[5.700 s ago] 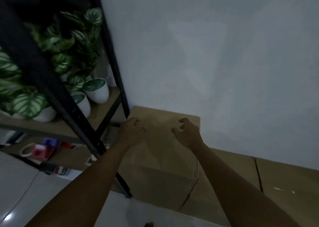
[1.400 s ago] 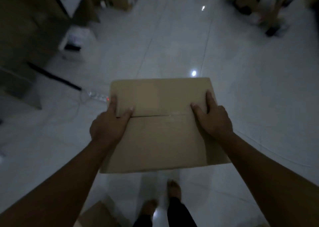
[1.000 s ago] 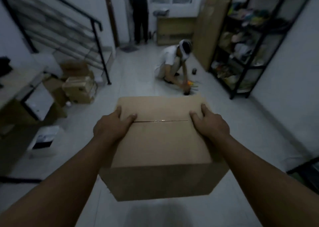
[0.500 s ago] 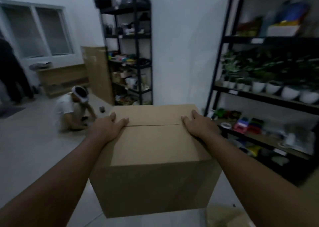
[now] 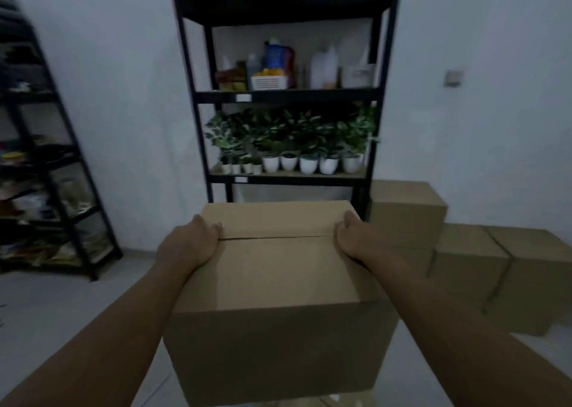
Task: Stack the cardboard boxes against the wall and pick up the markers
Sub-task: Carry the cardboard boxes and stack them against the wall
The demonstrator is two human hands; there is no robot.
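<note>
Carried cardboard box (image 5: 278, 283) held up off the floor (image 5: 62, 307), centre frame, top flaps closed with the seam running left to right. Left hand (image 5: 188, 245) on the box's top left edge, fingers curled over onto the top at the seam end; that grip closed on the box. Right hand (image 5: 356, 239) mirrored on the top right edge, fingers curled over the same way, grip closed on the box too. Both forearms reaching in from the bottom corners.

Directly behind the box: black metal shelf rack (image 5: 288, 97) against the white wall (image 5: 464, 128). Row of small potted plants (image 5: 294, 146) in white pots on the middle shelf; bottles and a white basket (image 5: 268, 82) on the shelf above; red and green packs on top, blurred.

Right of the rack, against the wall: stacked cardboard boxes (image 5: 464, 245). One box sitting high just beside the rack's right post, lower boxes running right along the wall on the floor. Held box overlapping that stack's left edge in view; touching or apart, cannot tell.

Second black rack (image 5: 46, 174) at far left, cluttered shelves, contents too blurred to identify. Small grey wall switch (image 5: 452, 78) upper right.
</note>
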